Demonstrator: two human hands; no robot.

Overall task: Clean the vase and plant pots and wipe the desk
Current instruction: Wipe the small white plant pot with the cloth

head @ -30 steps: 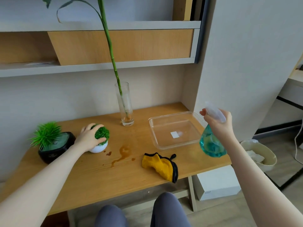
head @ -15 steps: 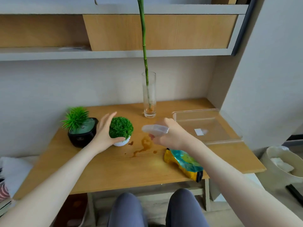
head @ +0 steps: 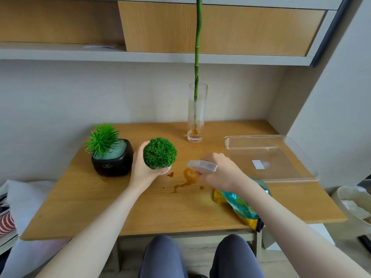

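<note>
We saw a tan wood-grain counter (head: 80, 207) with brown stains (head: 187, 178), green plants in a black pot (head: 112, 165), a teal spray bottle (head: 241, 203), a yellow cloth (head: 218, 196).

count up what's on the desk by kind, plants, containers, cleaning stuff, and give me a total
Plants: 3: ball plant, spiky plant in black pot, stalk in glass vase
Clear trays: 1
Spray bottles: 1
Yellow cloths: 1
Total: 6

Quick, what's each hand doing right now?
Left hand: holds the small white pot with the round green plant.
Right hand: grips the spray bottle.
</note>
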